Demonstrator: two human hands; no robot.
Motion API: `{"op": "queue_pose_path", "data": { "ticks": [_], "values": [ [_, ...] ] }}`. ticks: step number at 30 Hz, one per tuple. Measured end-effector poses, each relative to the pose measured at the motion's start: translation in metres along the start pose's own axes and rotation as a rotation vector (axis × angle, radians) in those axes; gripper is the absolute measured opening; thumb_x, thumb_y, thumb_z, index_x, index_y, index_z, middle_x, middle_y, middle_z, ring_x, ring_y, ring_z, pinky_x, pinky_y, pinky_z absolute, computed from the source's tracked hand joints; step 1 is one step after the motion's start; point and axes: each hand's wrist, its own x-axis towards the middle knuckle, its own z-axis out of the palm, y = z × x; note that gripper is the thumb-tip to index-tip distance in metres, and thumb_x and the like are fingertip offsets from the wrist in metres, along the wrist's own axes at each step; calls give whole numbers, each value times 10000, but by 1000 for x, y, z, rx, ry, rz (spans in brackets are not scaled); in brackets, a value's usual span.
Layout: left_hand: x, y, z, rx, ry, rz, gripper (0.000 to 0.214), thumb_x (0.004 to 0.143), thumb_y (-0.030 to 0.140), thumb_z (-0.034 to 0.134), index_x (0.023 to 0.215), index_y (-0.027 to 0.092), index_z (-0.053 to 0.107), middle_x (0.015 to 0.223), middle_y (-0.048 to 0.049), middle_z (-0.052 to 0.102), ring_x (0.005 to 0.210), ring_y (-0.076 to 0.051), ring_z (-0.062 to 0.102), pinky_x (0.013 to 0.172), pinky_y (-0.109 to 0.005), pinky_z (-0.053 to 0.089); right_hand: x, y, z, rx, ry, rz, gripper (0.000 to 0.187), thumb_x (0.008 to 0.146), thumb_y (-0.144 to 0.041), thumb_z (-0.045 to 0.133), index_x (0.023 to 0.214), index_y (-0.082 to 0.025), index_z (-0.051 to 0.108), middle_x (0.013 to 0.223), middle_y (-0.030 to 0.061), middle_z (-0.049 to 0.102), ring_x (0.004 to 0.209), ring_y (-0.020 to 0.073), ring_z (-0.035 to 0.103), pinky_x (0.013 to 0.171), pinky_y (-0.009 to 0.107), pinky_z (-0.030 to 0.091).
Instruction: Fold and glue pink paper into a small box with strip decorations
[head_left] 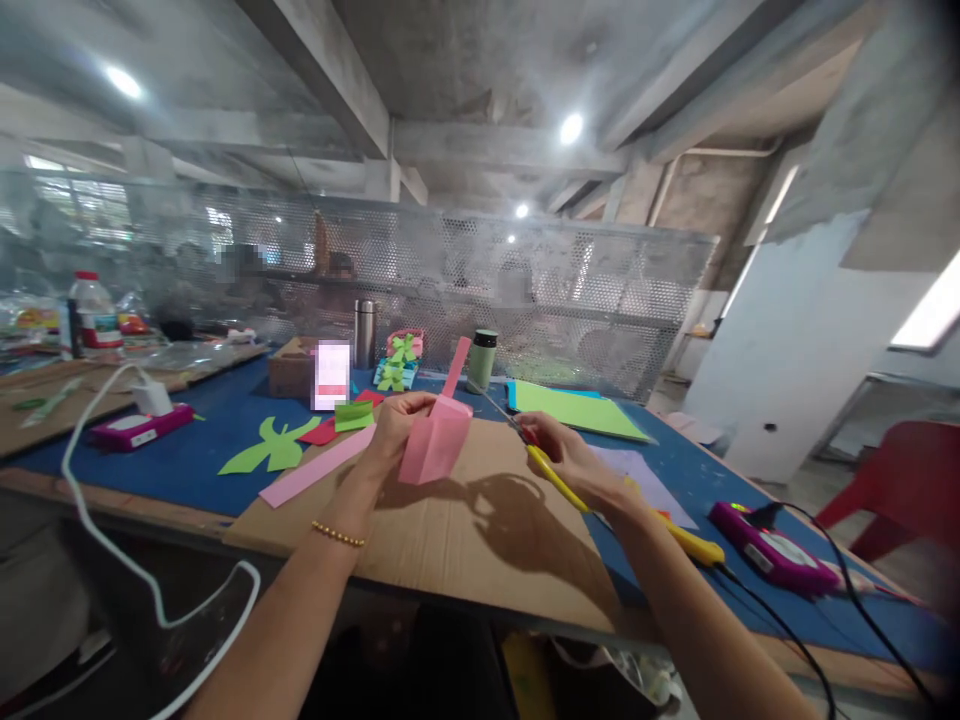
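Observation:
A small pink paper box (436,445) with one long strip standing up from it is pinched in my left hand (397,430), above a sheet of brown cardboard (420,535). To its right, my right hand (566,455) grips scissors (556,480) with yellow and red handles. Their blades point up and left toward the strip; I cannot tell whether they touch it. Beneath my left hand a flat pink paper strip (300,482) lies partly on the cardboard. Beside it are a green paper cutout (274,448) and a folded green piece (354,416).
A yellow glue gun (694,543) with a black cable lies by my right forearm, near a purple power bank (776,550). Green paper sheets (577,408), a green jar (481,362), a steel flask (364,335) and a cardboard box (292,370) stand or lie farther back.

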Motion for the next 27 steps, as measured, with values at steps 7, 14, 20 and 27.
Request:
{"op": "queue_pose_path", "data": {
  "ticks": [7, 14, 20, 27],
  "values": [
    [-2, -3, 4, 117, -69, -43, 313, 639, 386, 814, 817, 129, 799, 805, -73, 761, 676, -179, 651, 594, -248, 471, -2, -6, 8, -229, -27, -65, 328, 776, -427, 719, 1004, -202, 647, 754, -26, 462, 689, 134, 424, 613, 260, 356],
    [-10, 8, 10, 170, -158, -118, 333, 651, 396, 795, 840, 123, 804, 778, -72, 766, 654, -190, 661, 573, -249, 468, -4, -2, 9, -124, -80, -64, 308, 798, -474, 714, 915, -196, 654, 687, -48, 405, 618, 107, 357, 554, 240, 297],
    [-12, 10, 12, 139, -171, -137, 343, 631, 360, 807, 876, 120, 808, 784, -79, 770, 655, -187, 664, 591, -254, 477, -1, 1, 11, -112, -88, -104, 322, 804, -475, 720, 994, -216, 704, 707, -38, 462, 630, 118, 374, 574, 253, 297],
    [-10, 8, 9, 193, -191, -107, 318, 679, 347, 775, 901, 122, 809, 785, -69, 770, 659, -183, 665, 603, -249, 476, 0, 2, 12, -84, -81, -112, 285, 781, -469, 739, 924, -223, 727, 733, -22, 521, 646, 129, 410, 587, 256, 331]
  ]
}}
